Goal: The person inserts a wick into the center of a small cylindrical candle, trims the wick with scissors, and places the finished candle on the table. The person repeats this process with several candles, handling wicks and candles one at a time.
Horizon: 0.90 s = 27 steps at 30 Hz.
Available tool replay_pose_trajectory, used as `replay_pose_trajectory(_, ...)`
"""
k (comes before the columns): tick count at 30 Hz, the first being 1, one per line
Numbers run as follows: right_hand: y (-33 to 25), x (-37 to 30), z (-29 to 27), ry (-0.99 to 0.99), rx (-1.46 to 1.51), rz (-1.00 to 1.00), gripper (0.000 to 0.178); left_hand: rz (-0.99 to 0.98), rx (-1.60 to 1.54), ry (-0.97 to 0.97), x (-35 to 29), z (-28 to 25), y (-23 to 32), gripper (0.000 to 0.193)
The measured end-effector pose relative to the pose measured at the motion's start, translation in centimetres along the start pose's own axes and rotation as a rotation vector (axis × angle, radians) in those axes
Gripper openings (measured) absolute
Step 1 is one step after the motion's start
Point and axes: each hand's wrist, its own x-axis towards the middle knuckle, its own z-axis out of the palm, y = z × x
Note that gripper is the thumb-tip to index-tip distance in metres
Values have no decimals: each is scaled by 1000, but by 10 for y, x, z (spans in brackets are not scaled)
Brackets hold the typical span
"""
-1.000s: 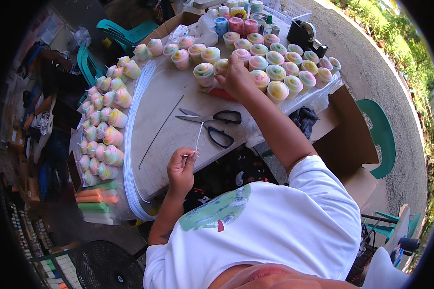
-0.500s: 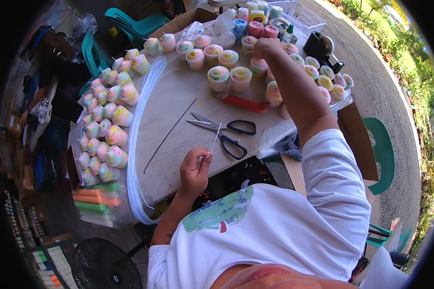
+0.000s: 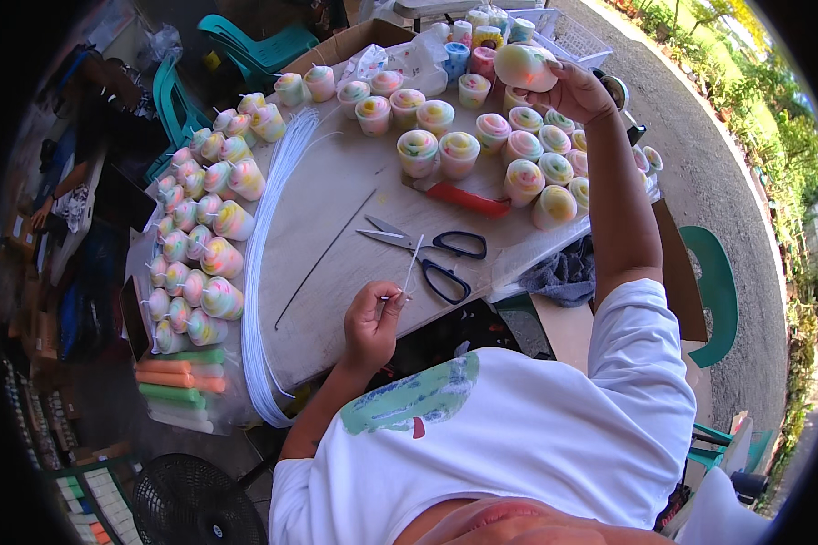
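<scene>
Over the far right of the table, my right hand [image 3: 580,94] grips a pale pastel candle [image 3: 523,70], tilted on its side in the air. Near the front edge, my left hand [image 3: 371,320] pinches a thin white wick [image 3: 415,258] that points up and away. Scissors [image 3: 447,266] with dark handles lie spread just beyond that hand, and a long thin dark rod [image 3: 325,259] is to their left. Below my right hand stand many swirl-topped pastel candles [image 3: 458,154], no wicks visible in them. A red flat object [image 3: 468,199] lies in front of these.
A bundle of long white wicks [image 3: 256,263] runs along the table's left side. Beside it are rows of pastel candles [image 3: 221,257] with wicks and several coloured sticks [image 3: 165,381]. A grey cloth [image 3: 562,272] lies at the right edge. A black fan [image 3: 195,500] stands lower left.
My right hand has lifted a candle from the group and moved right with it. My left hand stays nearly in place with the wick.
</scene>
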Motion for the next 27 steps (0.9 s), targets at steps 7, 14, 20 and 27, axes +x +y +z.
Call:
replay_pose_trajectory(7, 31, -19, 24, -204, 287, -123, 59, -28, -66, 11, 0, 2, 1, 4)
replay_pose_trajectory(14, 45, -13, 124, 119, -1483, 343, 50, -42, -16, -4, -3, -2, -1, 4)
replay_pose_trajectory(20, 86, -6, 130, 161, -1788, 265, 51, -49, -17, -4, -7, -3, 4, 4)
replay_pose_trajectory(27, 37, -31, 47, 333, -1416, 122, 65, -74, -27, -27, -7, -3, 7, 7)
